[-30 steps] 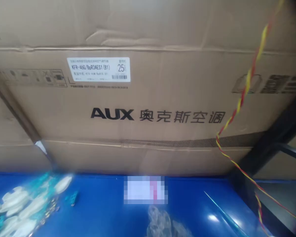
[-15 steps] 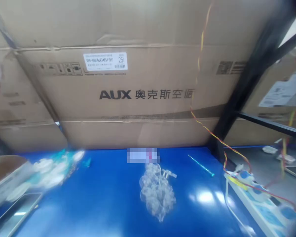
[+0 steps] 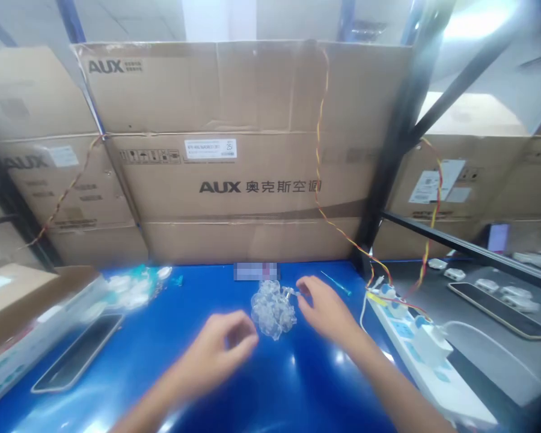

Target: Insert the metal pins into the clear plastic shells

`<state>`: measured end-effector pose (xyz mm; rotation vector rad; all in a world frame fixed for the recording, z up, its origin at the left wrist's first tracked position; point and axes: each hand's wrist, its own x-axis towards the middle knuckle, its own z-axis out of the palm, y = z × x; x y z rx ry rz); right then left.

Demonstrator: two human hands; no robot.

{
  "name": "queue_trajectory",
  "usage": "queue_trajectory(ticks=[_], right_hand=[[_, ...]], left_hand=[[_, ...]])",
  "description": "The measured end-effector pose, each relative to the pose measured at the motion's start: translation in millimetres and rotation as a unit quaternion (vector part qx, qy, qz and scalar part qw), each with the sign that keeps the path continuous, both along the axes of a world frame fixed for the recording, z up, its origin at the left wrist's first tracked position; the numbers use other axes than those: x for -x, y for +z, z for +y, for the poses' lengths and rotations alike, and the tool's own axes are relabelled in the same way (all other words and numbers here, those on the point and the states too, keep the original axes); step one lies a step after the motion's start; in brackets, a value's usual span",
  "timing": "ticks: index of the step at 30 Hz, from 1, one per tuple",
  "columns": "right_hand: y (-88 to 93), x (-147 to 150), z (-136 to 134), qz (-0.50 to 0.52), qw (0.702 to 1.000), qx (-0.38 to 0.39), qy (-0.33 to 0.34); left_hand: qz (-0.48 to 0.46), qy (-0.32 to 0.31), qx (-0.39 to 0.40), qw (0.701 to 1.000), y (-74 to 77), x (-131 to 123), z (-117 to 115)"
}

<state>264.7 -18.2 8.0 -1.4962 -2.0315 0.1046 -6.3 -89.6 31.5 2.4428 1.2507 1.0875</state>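
Note:
A clump of clear, crinkled plastic pieces (image 3: 273, 316) lies on the blue tabletop, between my two hands. At its upper right a small clear piece with a metallic-looking part (image 3: 289, 291) sticks out. My right hand (image 3: 321, 308) reaches in from the right, its thumb and forefinger apart around the outer end of that small piece; whether they touch it is unclear. Just left of the clump is my left hand (image 3: 225, 344), slightly blurred, with fingers loosely curled and thumb near the forefinger. Nothing shows in it.
A phone (image 3: 79, 352) and an open carton (image 3: 40, 325) are at left, near white pieces in teal plastic (image 3: 133, 288). A thin teal stick (image 3: 338, 284) lies behind my right hand. The power strip (image 3: 433, 361) runs along the right; large cardboard boxes (image 3: 252, 150) stand behind.
Both hands have come into view from below, one on each side of the clear plastic clump. The camera view has shifted and now takes in more of the surroundings.

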Motion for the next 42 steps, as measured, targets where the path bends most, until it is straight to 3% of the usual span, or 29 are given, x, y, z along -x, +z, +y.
queue_trajectory(ticks=[1,3,6,9,12,17,23,28,34,37,42], right_hand=[[5.0,3.1,19.0,-0.035,0.998,0.035,0.027],[8.4,8.1,49.0,-0.057,0.994,0.064,0.067],[-0.4,12.1,69.4,-0.069,0.989,0.076,0.103],[-13.5,11.9,68.4,-0.073,0.988,0.057,0.126],[-20.6,9.0,62.0,-0.06,0.988,0.04,0.135],[-18.7,5.8,57.9,-0.057,0.991,0.038,0.119],[4.6,12.3,47.5,-0.057,0.993,-0.042,0.09],[16.4,35.1,23.4,-0.039,0.978,-0.123,0.165],[4.4,55.0,12.1,-0.045,0.956,-0.152,0.245],[-0.8,57.0,15.5,-0.038,0.954,-0.157,0.251],[1.0,53.3,18.2,-0.018,0.962,-0.158,0.223]], left_hand=[[-0.004,0.01,0.046,0.999,-0.4,-11.6,25.0],[-0.022,0.079,0.062,0.995,-6.1,-31.5,65.6],[-0.013,0.113,0.032,0.993,-23.7,-46.8,94.4],[0.013,0.079,0.012,0.997,-40.6,-48.2,92.9],[0.026,0.063,-0.003,0.998,-47.8,-45.2,84.0],[0.004,0.072,-0.012,0.997,-45.5,-40.6,80.2],[-0.039,0.058,-0.027,0.997,-35.3,-42.0,75.0],[-0.16,0.021,0.082,0.983,-30.1,-43.1,70.3],[-0.258,-0.098,0.238,0.931,-34.0,-39.9,74.3],[-0.278,-0.121,0.292,0.907,-36.4,-38.0,78.7],[-0.311,-0.118,0.309,0.891,-36.8,-34.5,83.1]])
